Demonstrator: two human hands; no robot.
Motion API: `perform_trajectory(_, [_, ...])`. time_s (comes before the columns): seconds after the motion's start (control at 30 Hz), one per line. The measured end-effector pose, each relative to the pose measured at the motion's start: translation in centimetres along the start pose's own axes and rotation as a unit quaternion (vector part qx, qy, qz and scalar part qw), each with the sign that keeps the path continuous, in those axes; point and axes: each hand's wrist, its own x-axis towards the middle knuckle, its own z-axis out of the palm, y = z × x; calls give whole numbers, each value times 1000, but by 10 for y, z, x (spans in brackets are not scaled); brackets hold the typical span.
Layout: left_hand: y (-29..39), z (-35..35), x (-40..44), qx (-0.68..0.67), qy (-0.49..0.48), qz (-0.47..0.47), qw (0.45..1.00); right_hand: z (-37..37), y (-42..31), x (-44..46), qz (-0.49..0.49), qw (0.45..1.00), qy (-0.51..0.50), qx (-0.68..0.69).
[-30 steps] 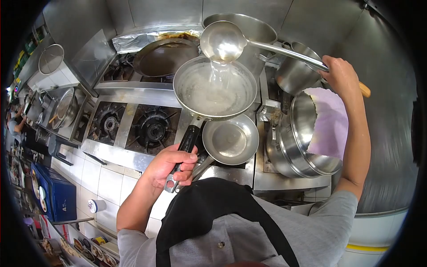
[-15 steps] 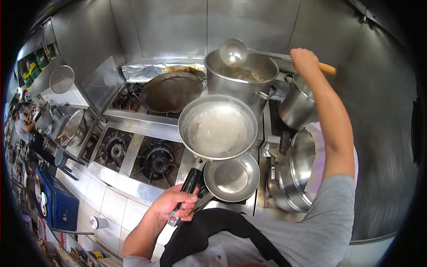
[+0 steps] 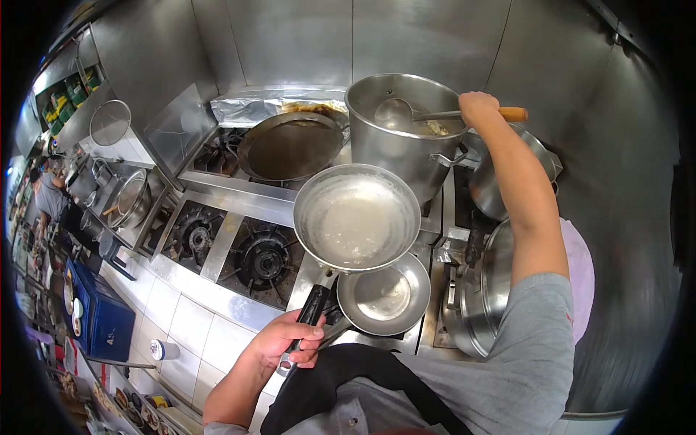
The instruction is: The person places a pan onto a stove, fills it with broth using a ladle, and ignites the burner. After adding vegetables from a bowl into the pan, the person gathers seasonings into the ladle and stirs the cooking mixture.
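My left hand (image 3: 291, 341) is wrapped round the black handle of a deep pan (image 3: 357, 217), which holds cloudy, whitish liquid. Beneath and nearer to me, a smaller metal pan (image 3: 384, 294) sits on the stove. My right hand (image 3: 480, 109) grips the ladle (image 3: 395, 114) by its long handle, near the wooden end. The ladle's bowl is inside the tall stockpot (image 3: 406, 145), at the surface of a liquid with pale bits in it. The deep pan is just in front of the stockpot.
A wide wok (image 3: 291, 148) of brown liquid stands at the back left. Bare burners (image 3: 262, 262) lie left of the pans. Another pot (image 3: 489, 190), stacked steel vessels (image 3: 473, 312) and a purple cloth (image 3: 578, 275) are on the right. A person (image 3: 51, 196) stands far left.
The ladle was pouring clear liquid into the deep pan, then moved back over the stockpot and down into it with my right hand. My left hand still holds the pan.
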Motion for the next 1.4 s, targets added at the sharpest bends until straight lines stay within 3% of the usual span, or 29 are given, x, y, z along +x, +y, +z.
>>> perform_trajectory(0.23, [-5,-2,-2,-11,8,5,1000,-1,-5,25,-19,989,-140,-52])
perform_trajectory(0.3, [-7,-4,-2,-17,0,4,1000,-9,-5,27,-24,966,-250,-56])
perform_trajectory(0.33, [-7,-5,-2,-16,-1,7,1000,-12,-4,27,-25,967,-247,-57])
perform_trajectory(0.5, [-7,-1,-4,-11,-3,8,1000,-30,12,8,63,941,-332,27])
perform_trajectory(0.7, [-6,2,2,5,-15,15,1000,-49,45,-8,22,952,-303,46])
perform_trajectory(0.83, [-1,9,5,16,-22,18,999,-73,62,-24,62,956,-281,48])
perform_trajectory(1.07, [6,18,14,17,-58,28,998,-121,88,-70,43,980,-189,37])
perform_trajectory(1.4, [6,16,-1,-10,-85,41,995,-165,76,-143,-27,988,-153,3])
